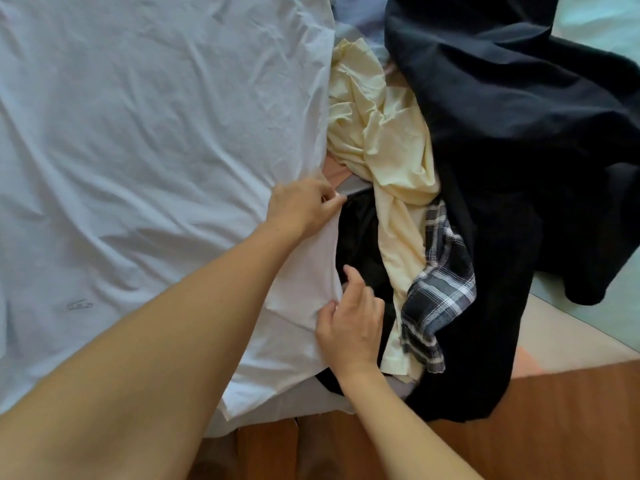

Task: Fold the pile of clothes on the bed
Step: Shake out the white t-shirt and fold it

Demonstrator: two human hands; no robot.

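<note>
A white garment lies spread flat over the bed, taking up everything left of the pile of clothes (a small faint mark shows on its lower part). The pile sits heaped just right of the white garment's edge. Its biggest piece is a black garment, draped over the pile's top and far side. A pale yellow garment lies crumpled between the black garment and the white one, and a black-and-white plaid piece pokes out below it. Wooden floor shows beneath the pile, at the bed's edge.

The left hand pinches the white garment's right edge, thumb and fingers curled tight on the cloth. The right hand grips that same edge lower down, fingers curled on the fabric, resting against the pile's dark cloth.
</note>
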